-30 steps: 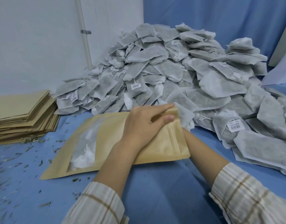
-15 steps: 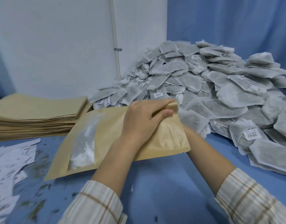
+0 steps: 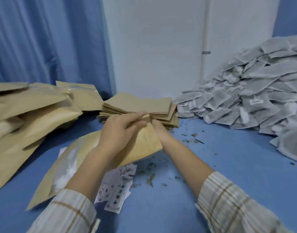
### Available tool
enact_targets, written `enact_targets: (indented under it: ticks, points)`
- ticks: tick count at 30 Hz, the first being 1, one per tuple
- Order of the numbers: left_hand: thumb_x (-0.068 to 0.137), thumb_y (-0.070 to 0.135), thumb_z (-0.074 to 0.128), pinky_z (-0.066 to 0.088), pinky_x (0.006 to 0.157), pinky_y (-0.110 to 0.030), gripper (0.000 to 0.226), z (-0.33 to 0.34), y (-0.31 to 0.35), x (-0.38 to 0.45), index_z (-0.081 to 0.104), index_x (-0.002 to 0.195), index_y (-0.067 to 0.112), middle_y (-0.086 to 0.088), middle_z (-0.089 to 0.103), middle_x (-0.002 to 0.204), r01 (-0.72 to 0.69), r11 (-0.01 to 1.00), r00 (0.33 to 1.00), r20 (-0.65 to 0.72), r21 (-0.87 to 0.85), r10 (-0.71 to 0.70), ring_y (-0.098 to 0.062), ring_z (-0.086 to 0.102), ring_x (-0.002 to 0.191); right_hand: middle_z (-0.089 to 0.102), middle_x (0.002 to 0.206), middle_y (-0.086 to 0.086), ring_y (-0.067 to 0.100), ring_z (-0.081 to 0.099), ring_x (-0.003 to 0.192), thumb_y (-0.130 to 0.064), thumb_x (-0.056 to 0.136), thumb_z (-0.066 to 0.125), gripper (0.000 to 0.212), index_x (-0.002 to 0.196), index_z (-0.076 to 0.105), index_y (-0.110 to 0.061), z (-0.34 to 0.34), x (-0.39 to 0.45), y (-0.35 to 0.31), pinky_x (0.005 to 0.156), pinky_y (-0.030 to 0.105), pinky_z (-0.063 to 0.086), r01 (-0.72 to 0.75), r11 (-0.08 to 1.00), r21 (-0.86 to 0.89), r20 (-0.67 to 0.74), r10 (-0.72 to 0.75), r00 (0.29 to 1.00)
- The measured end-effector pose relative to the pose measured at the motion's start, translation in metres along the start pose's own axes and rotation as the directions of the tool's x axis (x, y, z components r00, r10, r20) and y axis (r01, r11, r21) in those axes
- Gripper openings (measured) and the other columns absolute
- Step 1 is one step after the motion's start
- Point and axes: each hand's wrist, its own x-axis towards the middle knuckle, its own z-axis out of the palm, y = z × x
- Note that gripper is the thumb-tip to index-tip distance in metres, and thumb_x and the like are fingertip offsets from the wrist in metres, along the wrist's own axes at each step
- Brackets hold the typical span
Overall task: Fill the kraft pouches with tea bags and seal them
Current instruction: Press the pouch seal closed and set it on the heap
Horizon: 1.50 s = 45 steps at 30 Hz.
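Pinching kraft pouch [image 3: 144,142] top: left hand [image 3: 118,132]; right hand [image 3: 158,130] seemingly too.

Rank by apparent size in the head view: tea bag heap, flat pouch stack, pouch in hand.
1. Tea bag heap, largest, though cut off at the frame edge.
2. Pouch in hand; nearness makes it look bigger.
3. Flat pouch stack, smallest, farther away.
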Motion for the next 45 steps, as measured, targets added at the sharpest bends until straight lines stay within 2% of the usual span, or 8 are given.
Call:
enact_targets:
  ticks: [3, 6, 11, 17, 27, 33, 38, 45]
  points:
    - [0.08, 0.036, 0.071, 0.047, 0.082, -0.02, 0.038, -0.027, -0.038, -0.013, 0.056, 0.101, 0.064, 0.038, 0.063, 0.094, 0.16, 0.987, 0.987, -0.027, 0.024, -0.159, 0.011, 0.058, 0.092, 0.06, 0.059, -0.008, -0.002, 0.052, 0.05, -0.011, 0.092, 0.055, 0.021, 0.075, 0.068, -0.012, 0.014, 0.009, 0.016, 0.047, 0.011, 0.04, 0.054, 0.989, -0.14, -0.024, -0.058, 0.998]
    - [0.081, 0.04, 0.069, 0.048, 0.076, -0.03, 0.038, -0.044, -0.065, -0.023, 0.051, 0.1, 0.067, 0.022, 0.069, 0.089, 0.238, 0.965, 0.971, -0.058, 0.112, -0.233, -0.002, 0.059, 0.085, 0.068, 0.079, -0.005, 0.009, 0.059, 0.069, -0.015, 0.091, 0.057, 0.015, 0.093, 0.071, -0.019, 0.024, 0.022, 0.037, 0.062, 0.018, 0.047, 0.028, 0.967, -0.254, -0.109, -0.058, 0.992]
    - [0.086, 0.04, 0.063, 0.037, 0.072, -0.03, 0.034, -0.053, -0.092, -0.028, 0.06, 0.119, 0.046, 0.008, 0.069, 0.109, 0.281, 0.939, 0.96, -0.073, 0.197, -0.272, -0.018, 0.056, 0.1, 0.055, 0.131, -0.003, 0.009, 0.054, 0.101, -0.029, 0.087, 0.059, 0.038, 0.125, 0.058, -0.026, 0.03, 0.036, 0.061, 0.085, 0.024, 0.041, 0.004, 0.735, -0.678, 0.036, 0.028, 0.999]
    - [0.088, 0.038, 0.063, 0.04, 0.08, -0.032, 0.034, -0.046, -0.103, -0.021, 0.061, 0.122, 0.038, 0.006, 0.068, 0.112, 0.247, 0.944, 0.969, -0.045, 0.22, -0.243, -0.02, 0.057, 0.105, 0.042, 0.137, 0.001, 0.023, 0.032, 0.129, -0.049, 0.085, 0.055, 0.057, 0.137, 0.047, -0.026, 0.034, 0.037, 0.077, 0.108, 0.044, 0.028, 0.142, 0.401, -0.905, 0.178, 0.054, 0.983]
    - [0.088, 0.035, 0.063, 0.037, 0.078, -0.029, 0.03, -0.036, -0.099, -0.017, 0.064, 0.118, 0.033, 0.009, 0.07, 0.103, 0.173, 0.96, 0.985, -0.04, 0.221, -0.168, -0.018, 0.056, 0.1, 0.067, 0.102, -0.003, 0.014, 0.053, 0.105, -0.031, 0.093, 0.054, 0.022, 0.1, 0.071, -0.02, 0.031, 0.036, 0.083, 0.078, 0.029, 0.046, 0.158, 0.466, -0.871, 0.083, -0.178, 0.981]
    - [0.088, 0.037, 0.062, 0.04, 0.086, -0.034, 0.034, -0.038, -0.102, -0.017, 0.062, 0.122, 0.035, 0.009, 0.068, 0.11, 0.185, 0.956, 0.983, -0.026, 0.226, -0.184, -0.019, 0.056, 0.105, 0.056, 0.109, 0.002, 0.017, 0.051, 0.105, -0.049, 0.076, 0.068, 0.061, 0.126, 0.054, -0.017, 0.021, 0.036, 0.064, 0.092, 0.033, 0.045, 0.073, 0.49, -0.869, 0.148, 0.117, 0.982]
    - [0.088, 0.036, 0.063, 0.039, 0.083, -0.031, 0.031, -0.038, -0.102, -0.018, 0.064, 0.119, 0.034, 0.01, 0.069, 0.108, 0.18, 0.961, 0.984, -0.036, 0.208, -0.176, -0.017, 0.056, 0.104, 0.062, 0.097, -0.003, 0.013, 0.057, 0.091, -0.045, 0.076, 0.072, 0.046, 0.111, 0.061, -0.017, 0.019, 0.037, 0.061, 0.08, 0.026, 0.047, -0.025, 0.598, -0.801, 0.077, 0.145, 0.986]
    - [0.089, 0.036, 0.062, 0.039, 0.084, -0.032, 0.031, -0.036, -0.102, -0.02, 0.063, 0.12, 0.033, 0.008, 0.069, 0.108, 0.172, 0.958, 0.985, -0.008, 0.231, -0.175, -0.02, 0.056, 0.105, 0.053, 0.104, -0.01, 0.002, 0.05, 0.087, -0.038, 0.063, 0.084, 0.069, 0.124, 0.054, -0.028, -0.003, 0.033, 0.045, 0.077, 0.019, 0.039, 0.101, 0.572, -0.814, 0.366, 0.371, 0.853]
